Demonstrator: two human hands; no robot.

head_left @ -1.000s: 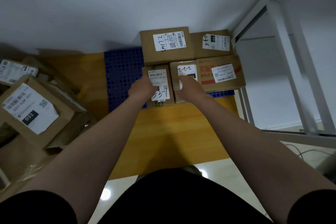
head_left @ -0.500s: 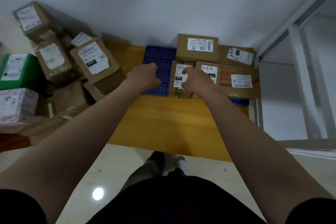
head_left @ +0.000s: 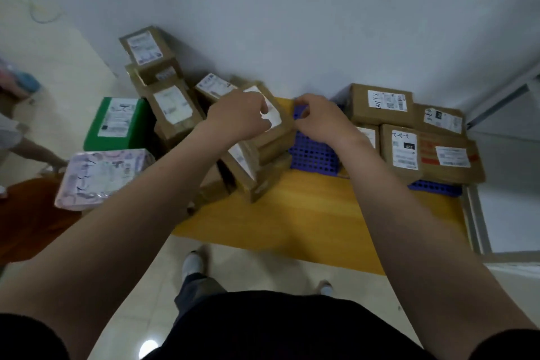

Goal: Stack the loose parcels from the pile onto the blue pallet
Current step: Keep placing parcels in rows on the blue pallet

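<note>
Left hand (head_left: 238, 120) and right hand (head_left: 320, 121) at a tilted brown parcel (head_left: 279, 133); frame blurred.

Both hands have curled fingers, the left over the parcel's white label, the right at its right edge; whether either grips it, cannot tell. The parcel sits at the near edge of the pile (head_left: 172, 108), which spreads left of the left hand, with a green box (head_left: 117, 123) and a pink wrapped parcel (head_left: 102, 175). Blue pallet (head_left: 314, 153) lies just under and beyond the right hand, on a yellow board (head_left: 306, 213) on the pale tiled floor (head_left: 263, 269). Right of that hand, stacked parcels (head_left: 380, 105) rest on the pallet against the white wall (head_left: 292, 23). Metal frame (head_left: 474, 219) far right.
</note>
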